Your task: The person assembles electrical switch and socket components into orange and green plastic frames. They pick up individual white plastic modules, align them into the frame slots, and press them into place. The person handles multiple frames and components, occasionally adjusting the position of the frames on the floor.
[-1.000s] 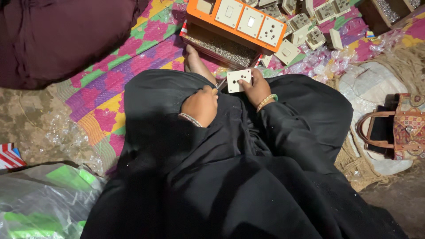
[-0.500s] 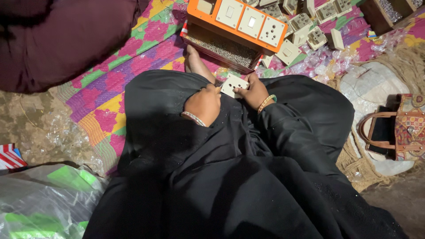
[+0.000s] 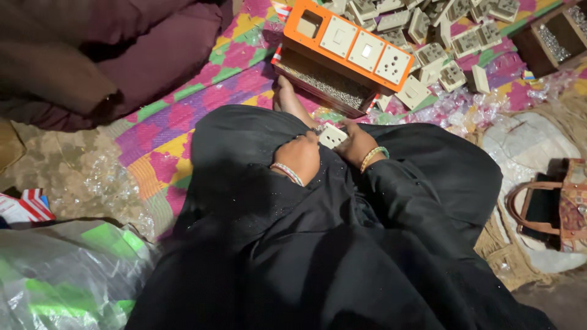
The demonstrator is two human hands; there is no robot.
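Tilted now, the white socket module (image 3: pixel 332 135) has turned in my lap since a moment ago, its face angling toward my left side. I'm mid-assembly, I'd say, working a small fitting into its edge; next calls for a steady hold and fine pressure. My right hand (image 3: pixel 356 144) clasps the module from behind, fingers curled round it. My left hand (image 3: pixel 301 157) is fisted at its corner, pinching something too small to make out, wrists resting on my knees.
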